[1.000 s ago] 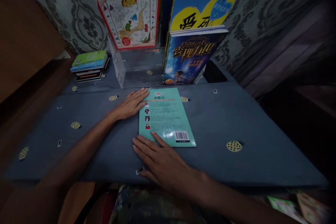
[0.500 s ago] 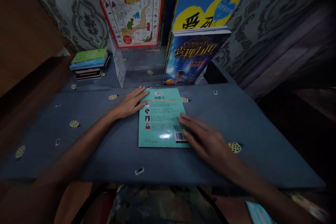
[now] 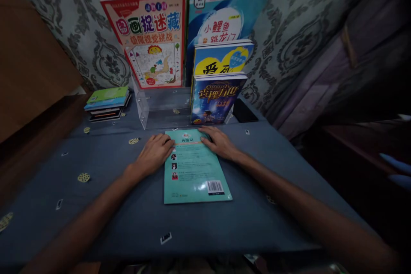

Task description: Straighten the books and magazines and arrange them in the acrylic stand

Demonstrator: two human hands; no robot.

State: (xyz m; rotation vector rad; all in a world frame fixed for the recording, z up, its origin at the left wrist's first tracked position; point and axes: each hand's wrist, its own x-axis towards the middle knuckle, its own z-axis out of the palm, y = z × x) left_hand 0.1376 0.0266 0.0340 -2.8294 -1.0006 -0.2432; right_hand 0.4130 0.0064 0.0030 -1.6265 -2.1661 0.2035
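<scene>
A turquoise paperback book [image 3: 192, 171] lies on the cloth-covered table with its back cover up, showing small portraits, lines of print and a barcode near the lower right corner. At its upper left edge is my left hand [image 3: 154, 153], fingers bent together and gripping the edge. My right hand [image 3: 220, 142] holds the upper right corner, thumb on the cover and fingers along the top edge. The fingertips at the edges are partly hidden.
Behind the book stands a clear acrylic rack [image 3: 143, 109] with several upright books, including a red-framed picture book [image 3: 154, 43] and a dark blue book [image 3: 213, 100]. A small book stack [image 3: 107, 102] sits left, a black flat object [image 3: 244, 111] right. A patterned curtain [image 3: 302, 21] hangs behind.
My right hand has moved from the book's lower right side up to its top right corner. My left hand has curled its fingers at the left edge. The view has tilted up.
</scene>
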